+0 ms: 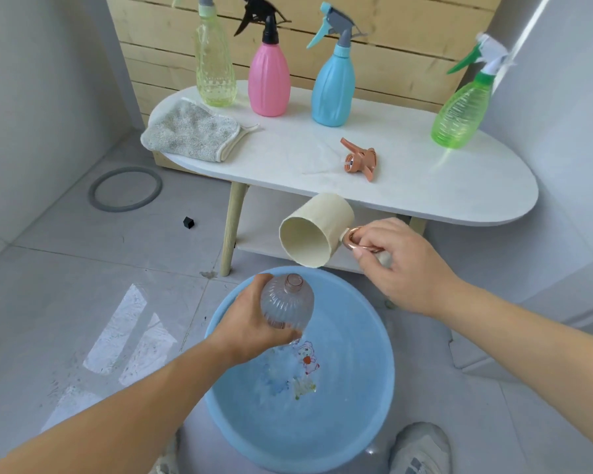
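The clear ribbed bottle (287,302) stood tilted above the blue basin (363,422), its open neck pointing up toward the cup, its base low over the shallow water. The left grip (250,323) was wrapped round the bottle's lower body, fingers curled close about it. Just above and to the right, the cream cup (317,230) lay tipped on its side, mouth facing down-left toward the neck but not touching it. The right grip (401,265) pinched the cup's rose-gold handle (351,239) between thumb and curled fingers. Whether any water was inside the cup could not be told.

The neck looked narrow against the wide cup mouth, so a fast pour would likely run down the bottle's sides. The basin below should catch most of that, though a wet ribbed wall could slip in the left grip. The cup's rim also sat near the basin's far edge, where a stray stream might reach the floor.

On the white surface (425,186) behind lay an orange spray head (360,159) and a folded cloth (192,131). Four spray bottles stood there: yellow-green (215,70), pink (269,83), blue (334,87) and green (463,111). The surface's front edge hung close over the cup, leaving little room to lift it. A grey ring (158,190) lay on the floor.
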`<state>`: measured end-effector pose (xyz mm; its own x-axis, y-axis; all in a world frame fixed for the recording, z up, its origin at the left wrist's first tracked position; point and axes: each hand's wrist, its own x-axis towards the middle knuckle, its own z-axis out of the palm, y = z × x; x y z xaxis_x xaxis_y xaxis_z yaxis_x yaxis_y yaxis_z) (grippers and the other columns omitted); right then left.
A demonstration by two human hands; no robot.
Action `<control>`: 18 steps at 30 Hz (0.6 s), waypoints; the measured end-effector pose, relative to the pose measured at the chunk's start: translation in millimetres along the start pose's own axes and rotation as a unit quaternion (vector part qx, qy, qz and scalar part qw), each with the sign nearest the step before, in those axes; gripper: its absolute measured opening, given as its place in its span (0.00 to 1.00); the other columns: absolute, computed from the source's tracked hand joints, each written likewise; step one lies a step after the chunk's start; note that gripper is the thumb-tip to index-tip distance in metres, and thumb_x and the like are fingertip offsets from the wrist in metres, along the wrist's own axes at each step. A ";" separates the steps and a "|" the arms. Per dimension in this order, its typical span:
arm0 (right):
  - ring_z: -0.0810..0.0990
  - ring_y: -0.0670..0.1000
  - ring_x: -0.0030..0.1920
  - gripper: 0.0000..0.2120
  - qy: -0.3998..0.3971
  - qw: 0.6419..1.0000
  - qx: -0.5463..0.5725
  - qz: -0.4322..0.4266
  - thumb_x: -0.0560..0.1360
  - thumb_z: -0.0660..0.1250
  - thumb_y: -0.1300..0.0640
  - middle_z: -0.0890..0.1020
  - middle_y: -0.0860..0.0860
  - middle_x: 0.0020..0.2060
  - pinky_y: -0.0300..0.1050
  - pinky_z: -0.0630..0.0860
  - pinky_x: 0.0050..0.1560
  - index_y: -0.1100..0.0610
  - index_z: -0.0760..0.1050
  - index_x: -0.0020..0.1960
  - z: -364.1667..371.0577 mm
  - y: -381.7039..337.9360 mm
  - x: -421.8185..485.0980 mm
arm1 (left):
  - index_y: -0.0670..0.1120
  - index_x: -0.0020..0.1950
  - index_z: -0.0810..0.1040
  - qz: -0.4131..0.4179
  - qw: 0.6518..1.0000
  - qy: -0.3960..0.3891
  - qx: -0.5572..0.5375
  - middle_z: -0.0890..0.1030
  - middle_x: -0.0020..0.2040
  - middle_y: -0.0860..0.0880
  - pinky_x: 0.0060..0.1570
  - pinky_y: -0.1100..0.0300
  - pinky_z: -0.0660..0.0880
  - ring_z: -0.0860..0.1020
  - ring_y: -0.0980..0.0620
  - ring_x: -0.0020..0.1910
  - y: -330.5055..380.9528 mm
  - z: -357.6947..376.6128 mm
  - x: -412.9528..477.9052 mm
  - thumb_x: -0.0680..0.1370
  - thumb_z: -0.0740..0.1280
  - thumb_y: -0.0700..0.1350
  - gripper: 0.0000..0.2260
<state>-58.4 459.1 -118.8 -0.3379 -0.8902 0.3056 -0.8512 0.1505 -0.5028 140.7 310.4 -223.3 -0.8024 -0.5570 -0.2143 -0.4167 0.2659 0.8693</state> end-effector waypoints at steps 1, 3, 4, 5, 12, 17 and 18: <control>0.75 0.53 0.43 0.14 0.003 0.997 0.052 0.059 0.78 0.62 0.52 0.80 0.52 0.38 0.47 0.72 0.49 0.60 0.75 0.40 -4.9 -3.9 0.7 | 0.53 0.69 0.65 0.004 1.000 0.001 -0.004 0.76 0.58 0.57 0.38 0.78 0.72 0.76 0.77 0.43 8.2 -2.2 -0.2 0.68 0.82 0.43 0.36; 0.75 0.56 0.38 0.15 0.011 0.978 0.147 0.148 0.80 0.62 0.51 0.77 0.57 0.36 0.52 0.72 0.42 0.60 0.76 0.42 -14.8 -11.9 3.4 | 0.53 0.68 0.66 0.014 1.000 0.002 -0.014 0.76 0.57 0.58 0.38 0.78 0.72 0.77 0.77 0.42 22.8 -6.6 -0.1 0.68 0.82 0.41 0.35; 0.78 0.57 0.40 0.14 0.020 0.965 0.192 0.177 0.81 0.62 0.52 0.78 0.58 0.37 0.52 0.74 0.41 0.59 0.76 0.41 -20.0 -15.4 5.9 | 0.53 0.67 0.67 0.025 1.000 0.001 -0.018 0.77 0.57 0.58 0.38 0.78 0.72 0.78 0.76 0.43 30.2 -9.2 0.0 0.68 0.82 0.41 0.34; 0.82 0.56 0.44 0.14 0.030 0.951 0.232 0.200 0.82 0.61 0.53 0.79 0.56 0.38 0.50 0.76 0.42 0.58 0.75 0.40 -25.2 -18.4 8.1 | 0.52 0.67 0.68 0.035 0.999 0.002 -0.019 0.78 0.57 0.57 0.39 0.78 0.73 0.78 0.75 0.45 37.0 -11.8 0.1 0.68 0.82 0.41 0.34; 0.86 0.59 0.44 0.15 0.099 0.892 0.362 0.253 0.83 0.58 0.54 0.83 0.56 0.48 0.47 0.75 0.40 0.57 0.71 0.39 -66.0 -27.5 25.0 | 0.58 0.66 0.68 0.086 0.995 -0.002 0.044 0.79 0.56 0.61 0.44 0.75 0.72 0.77 0.68 0.52 78.5 -38.1 4.3 0.63 0.84 0.52 0.37; 0.84 0.60 0.41 0.11 0.156 0.854 0.405 0.288 0.82 0.61 0.52 0.83 0.56 0.43 0.47 0.76 0.38 0.57 0.73 0.44 -96.8 -8.4 48.1 | 0.57 0.66 0.69 0.102 0.993 0.004 0.065 0.80 0.55 0.59 0.43 0.76 0.72 0.78 0.68 0.50 110.3 -61.8 9.6 0.64 0.84 0.49 0.36; 0.83 0.59 0.41 0.11 0.165 0.846 0.408 0.300 0.82 0.61 0.52 0.84 0.57 0.42 0.47 0.76 0.39 0.56 0.72 0.44 -102.9 -1.1 51.6 | 0.57 0.66 0.69 0.107 0.992 0.008 0.068 0.80 0.55 0.59 0.43 0.76 0.72 0.78 0.68 0.49 117.0 -66.2 12.4 0.65 0.84 0.49 0.36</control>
<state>-116.1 457.3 -19.3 -0.8195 -0.5698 -0.0616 0.0294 0.0656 -0.9974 110.3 282.6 -94.7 -0.8725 -0.4881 -0.0238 -0.2927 0.4829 0.8253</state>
